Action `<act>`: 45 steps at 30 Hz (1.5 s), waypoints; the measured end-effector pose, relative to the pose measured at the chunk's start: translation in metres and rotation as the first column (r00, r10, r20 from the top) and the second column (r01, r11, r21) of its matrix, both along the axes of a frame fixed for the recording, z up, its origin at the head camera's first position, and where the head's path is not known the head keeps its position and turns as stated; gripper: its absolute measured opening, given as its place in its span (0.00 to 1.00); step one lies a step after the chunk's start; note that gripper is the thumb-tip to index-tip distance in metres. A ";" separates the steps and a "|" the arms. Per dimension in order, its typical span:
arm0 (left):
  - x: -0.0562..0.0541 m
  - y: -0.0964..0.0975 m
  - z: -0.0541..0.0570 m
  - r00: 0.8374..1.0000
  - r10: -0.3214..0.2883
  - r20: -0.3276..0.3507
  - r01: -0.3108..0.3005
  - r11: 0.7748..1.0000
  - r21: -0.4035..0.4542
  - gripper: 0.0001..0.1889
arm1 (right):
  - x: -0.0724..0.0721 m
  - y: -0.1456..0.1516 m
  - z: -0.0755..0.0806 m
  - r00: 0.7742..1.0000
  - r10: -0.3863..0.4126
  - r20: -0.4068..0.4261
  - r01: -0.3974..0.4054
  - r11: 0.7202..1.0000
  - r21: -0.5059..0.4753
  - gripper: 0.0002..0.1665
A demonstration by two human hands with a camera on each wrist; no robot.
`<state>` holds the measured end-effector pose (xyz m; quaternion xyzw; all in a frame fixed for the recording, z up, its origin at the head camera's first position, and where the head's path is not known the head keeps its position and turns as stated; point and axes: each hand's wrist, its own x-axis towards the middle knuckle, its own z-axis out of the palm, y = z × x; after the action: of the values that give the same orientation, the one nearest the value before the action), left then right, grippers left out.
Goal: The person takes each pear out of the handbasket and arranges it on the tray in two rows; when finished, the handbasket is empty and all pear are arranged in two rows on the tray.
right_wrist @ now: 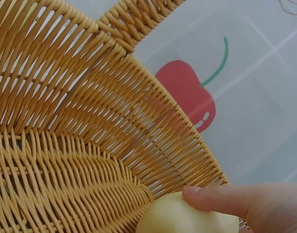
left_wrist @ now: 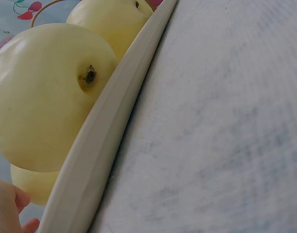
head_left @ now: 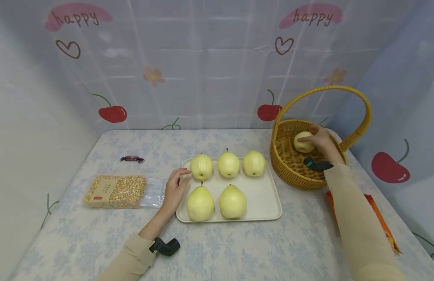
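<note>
Inside a wicker basket, my right hand grips a pale yellow-green pear from above, thumb across its side. The right wrist view shows that pear low against the woven wall, with the thumb on top. My left hand is at the left edge of a white tray, its fingers loosely bent beside the pears and holding none of them. Several pears stand on the tray, among them a back-left pear and a front-left pear. The left wrist view shows the tray's rim close up.
On the left of the table lie a bag of corn kernels and a small wrapped candy. The basket's tall handle arches over the right arm. An orange packet lies partly under the right sleeve. A printed curtain hangs behind.
</note>
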<state>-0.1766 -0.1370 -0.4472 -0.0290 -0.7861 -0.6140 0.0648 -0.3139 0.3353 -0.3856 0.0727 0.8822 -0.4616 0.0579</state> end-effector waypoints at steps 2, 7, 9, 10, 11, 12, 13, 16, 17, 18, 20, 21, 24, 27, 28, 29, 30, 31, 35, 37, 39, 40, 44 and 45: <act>0.000 0.000 0.000 1.000 0.003 0.006 -0.003 1.000 0.002 0.13 | 0.000 -0.001 0.001 1.000 -0.011 -0.006 0.011 1.000 -0.006 0.55; 0.000 0.000 -0.002 1.000 0.003 0.015 -0.003 1.000 0.010 0.13 | -0.002 -0.003 0.007 0.997 -0.061 -0.045 0.059 0.997 -0.048 0.53; -0.001 0.000 -0.002 1.000 0.003 0.015 -0.003 1.000 0.013 0.13 | -0.003 -0.005 0.010 0.995 -0.083 -0.060 0.079 0.995 -0.067 0.53; -0.001 0.000 -0.002 1.000 0.004 0.018 -0.004 1.000 0.014 0.13 | -0.003 -0.006 0.011 0.994 -0.089 -0.067 0.084 0.994 -0.072 0.52; -0.001 0.000 -0.001 1.000 0.005 0.021 -0.005 1.000 0.014 0.13 | -0.003 -0.007 0.013 0.993 -0.089 -0.074 0.084 0.994 -0.070 0.53; -0.001 0.000 -0.001 1.000 0.006 0.022 -0.006 1.000 0.012 0.13 | -0.002 -0.009 0.015 0.993 -0.088 -0.081 0.083 0.994 -0.071 0.53; -0.001 0.000 -0.001 1.000 0.006 0.025 -0.006 1.000 0.012 0.13 | 0.000 -0.011 0.018 0.992 -0.087 -0.091 0.081 0.995 -0.064 0.53; -0.002 -0.001 -0.001 1.000 0.012 0.025 -0.013 1.000 0.007 0.14 | 0.007 -0.016 0.027 0.992 -0.062 -0.109 0.056 0.997 -0.060 0.54; -0.002 -0.001 -0.001 1.000 0.014 0.023 -0.014 1.000 0.006 0.14 | 0.011 -0.018 0.030 0.992 -0.054 -0.114 0.048 0.997 -0.058 0.54; -0.001 -0.001 0.000 1.000 0.015 0.021 -0.015 1.000 0.008 0.14 | 0.014 -0.021 0.033 0.992 -0.046 -0.116 0.039 0.997 -0.062 0.53; -0.002 -0.001 0.000 1.000 0.017 0.014 -0.017 1.000 0.010 0.14 | 0.022 -0.025 0.040 0.992 -0.028 -0.125 0.021 0.998 -0.059 0.53; -0.002 -0.001 0.000 1.000 0.017 0.012 -0.017 1.000 0.010 0.14 | 0.026 -0.027 0.043 0.991 -0.021 -0.130 0.014 0.998 -0.056 0.53; -0.002 -0.001 0.001 1.000 0.014 0.007 -0.014 1.000 0.009 0.14 | 0.038 -0.033 0.049 0.988 0.005 -0.153 -0.010 0.999 -0.031 0.53; -0.001 -0.001 0.001 1.000 0.013 0.012 -0.013 1.000 0.008 0.14 | 0.051 -0.039 0.053 0.985 0.019 -0.171 -0.023 0.999 -0.022 0.52; -0.001 -0.001 0.001 1.000 0.013 0.016 -0.013 1.000 0.008 0.14 | 0.055 -0.041 0.054 0.984 0.023 -0.176 -0.026 0.999 -0.018 0.52; -0.001 -0.001 0.001 1.000 0.012 0.018 -0.012 1.000 0.008 0.14 | 0.060 -0.042 0.055 0.984 0.025 -0.177 -0.027 1.000 -0.010 0.52; -0.001 -0.001 0.000 1.000 0.011 0.021 -0.011 1.000 0.008 0.14 | 0.065 -0.044 0.056 0.983 0.026 -0.179 -0.026 1.000 0.000 0.51; -0.001 -0.001 0.000 1.000 0.011 0.021 -0.011 1.000 0.007 0.14 | 0.070 -0.046 0.057 0.983 0.028 -0.183 -0.027 1.000 0.010 0.51; -0.001 0.000 0.000 1.000 0.013 0.024 -0.013 1.000 0.005 0.14 | 0.090 -0.054 0.062 0.976 0.060 -0.207 -0.054 0.998 0.035 0.50; -0.001 -0.001 0.000 1.000 0.013 0.024 -0.013 1.000 0.004 0.14 | 0.100 -0.060 0.062 0.971 0.084 -0.224 -0.080 0.996 0.028 0.49; -0.001 0.000 0.000 1.000 0.014 0.027 -0.015 1.000 0.002 0.14 | 0.111 -0.067 0.062 0.965 0.113 -0.236 -0.108 0.994 0.030 0.47; -0.001 0.000 0.000 0.999 0.015 0.029 -0.015 1.000 0.002 0.14 | 0.116 -0.070 0.062 0.963 0.127 -0.237 -0.125 0.992 0.025 0.46; 0.000 0.000 0.002 0.999 0.017 0.034 -0.017 1.000 0.003 0.14 | 0.135 -0.084 0.059 0.954 0.174 -0.244 -0.170 0.985 0.036 0.44; 0.000 0.001 0.002 0.999 0.017 0.033 -0.017 1.000 0.003 0.14 | 0.139 -0.088 0.058 0.953 0.183 -0.244 -0.181 0.983 0.028 0.44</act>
<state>-0.1767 -0.1365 -0.4453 -0.0119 -0.7862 -0.6152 0.0570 -0.1748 0.2478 -0.3275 -0.0663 0.8868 -0.4573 -0.0094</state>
